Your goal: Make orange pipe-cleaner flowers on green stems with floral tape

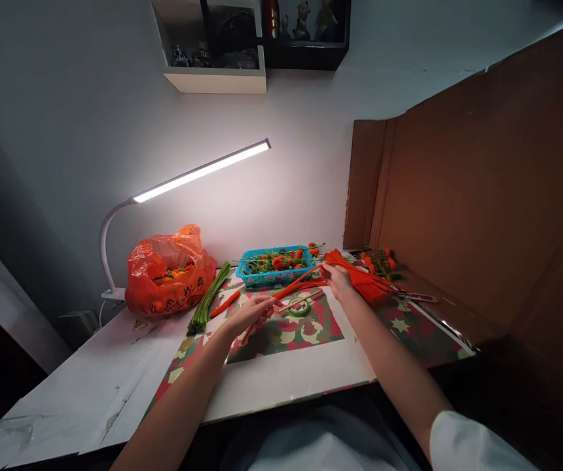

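My left hand (256, 310) is closed on thin orange pipe cleaners (291, 286), which slant up to the right from its fingertips. At their far end, my right hand (339, 280) pinches them between thumb and fingers, beside a big orange bundle of pipe cleaners (370, 284). A thin brownish strip (306, 299) sticks out from my left fingers; its kind is unclear. Just below it, a roll of green tape (299, 307) lies on the patterned mat (281, 347). A short orange bundle (225, 303) and a long green bundle of stems (209, 297) lie left of my left hand.
Behind my hands stands a blue basket (262, 280) with orange flowers and green stems. A red plastic bag (168, 297) and a lit lamp (203, 171) are at the left. More orange flowers (380, 260), scissors-like handles (421, 297) and a cardboard wall (482, 183) are right.
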Tool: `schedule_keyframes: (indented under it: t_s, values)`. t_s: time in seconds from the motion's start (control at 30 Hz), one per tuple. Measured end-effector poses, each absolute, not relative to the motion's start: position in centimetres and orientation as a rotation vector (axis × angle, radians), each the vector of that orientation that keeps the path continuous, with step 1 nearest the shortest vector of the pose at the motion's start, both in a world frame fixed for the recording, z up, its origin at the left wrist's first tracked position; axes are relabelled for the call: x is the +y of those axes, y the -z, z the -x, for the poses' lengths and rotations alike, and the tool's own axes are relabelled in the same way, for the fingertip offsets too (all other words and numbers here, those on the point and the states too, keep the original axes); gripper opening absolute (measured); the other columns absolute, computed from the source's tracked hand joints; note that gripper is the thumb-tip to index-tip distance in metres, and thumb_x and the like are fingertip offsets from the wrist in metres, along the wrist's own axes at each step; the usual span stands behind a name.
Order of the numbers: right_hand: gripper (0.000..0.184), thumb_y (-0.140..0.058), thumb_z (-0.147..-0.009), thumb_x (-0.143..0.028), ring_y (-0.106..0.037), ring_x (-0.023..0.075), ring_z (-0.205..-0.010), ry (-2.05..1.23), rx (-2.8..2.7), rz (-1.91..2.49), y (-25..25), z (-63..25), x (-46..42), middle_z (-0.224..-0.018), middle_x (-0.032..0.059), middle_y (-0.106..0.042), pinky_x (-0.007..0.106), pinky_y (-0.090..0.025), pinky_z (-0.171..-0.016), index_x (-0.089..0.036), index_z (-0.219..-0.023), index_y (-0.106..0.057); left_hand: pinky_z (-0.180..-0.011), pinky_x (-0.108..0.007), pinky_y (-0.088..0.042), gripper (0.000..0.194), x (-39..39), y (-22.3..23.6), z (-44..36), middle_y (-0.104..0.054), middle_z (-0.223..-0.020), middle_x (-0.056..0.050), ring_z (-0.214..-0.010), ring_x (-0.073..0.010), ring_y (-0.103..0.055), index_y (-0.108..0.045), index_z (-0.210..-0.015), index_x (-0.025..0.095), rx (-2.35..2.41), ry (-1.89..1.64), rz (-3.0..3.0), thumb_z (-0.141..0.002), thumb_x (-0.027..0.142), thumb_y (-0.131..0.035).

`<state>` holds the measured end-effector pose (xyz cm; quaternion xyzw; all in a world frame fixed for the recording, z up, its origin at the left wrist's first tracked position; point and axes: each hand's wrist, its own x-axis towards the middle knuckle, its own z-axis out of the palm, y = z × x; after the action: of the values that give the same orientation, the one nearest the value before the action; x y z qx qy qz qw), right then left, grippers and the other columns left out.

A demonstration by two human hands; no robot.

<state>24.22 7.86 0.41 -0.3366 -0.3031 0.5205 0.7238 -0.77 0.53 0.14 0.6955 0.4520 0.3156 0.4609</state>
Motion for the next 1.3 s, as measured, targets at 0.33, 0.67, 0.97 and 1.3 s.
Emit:
schedule_keyframes:
  t_s: [0.33,0.67,0.97,1.3]
  values:
    - [0.017,-0.072,-0.068,-0.007,-0.057,0.0056,-0.047,-1.326,-0.518,0.726,-1.2,-24.4,7.4,-0.052,-0.0028,-0.060,0.014,-0.049,-0.047,-0.014,-0.061,-0.057,-0.069,-0.028,-0.041,0.033,0.8,1.7,-0.1,-0.062,-0.092,-0.007,-0.085,-0.0238,-0.056,-0.067,-0.086,0.021,1.368,-0.892,-2.326,-0.068,0.049,-0.065]
    - [0.021,-0.078,-0.061,-0.013,-0.055,0.0062,-0.046,-1.376,-0.602,0.712,-1.1,-24.0,7.0,-0.050,-0.0032,-0.060,0.016,-0.046,-0.045,-0.014,-0.059,-0.057,-0.074,-0.033,-0.034,0.032,1.0,2.3,-2.0,-0.063,-0.090,-0.008,-0.090,-0.0250,-0.051,-0.067,-0.086,0.021,1.639,-0.737,-2.724,-0.084,0.046,-0.049]
    - [0.020,-0.076,-0.066,-0.016,-0.054,0.0067,-0.044,-1.422,-0.634,0.757,-1.0,-23.9,6.9,-0.051,-0.0024,-0.060,0.016,-0.047,-0.044,-0.015,-0.060,-0.057,-0.073,-0.033,-0.034,0.029,0.8,1.9,-2.7,-0.062,-0.083,-0.008,-0.086,-0.0229,-0.053,-0.060,-0.072,0.018,1.679,-0.810,-2.580,-0.088,0.031,-0.040]
    - [0.016,-0.065,-0.077,-0.011,-0.058,0.0080,-0.049,-1.467,-0.544,0.703,-1.1,-24.5,7.6,-0.053,-0.0028,-0.060,0.019,-0.051,-0.050,-0.017,-0.065,-0.056,-0.046,-0.023,-0.033,0.038,2.1,2.4,-1.0,-0.050,-0.061,0.001,-0.050,-0.0117,-0.045,-0.042,-0.062,0.020,1.234,-1.295,-1.255,-0.081,0.053,-0.042]
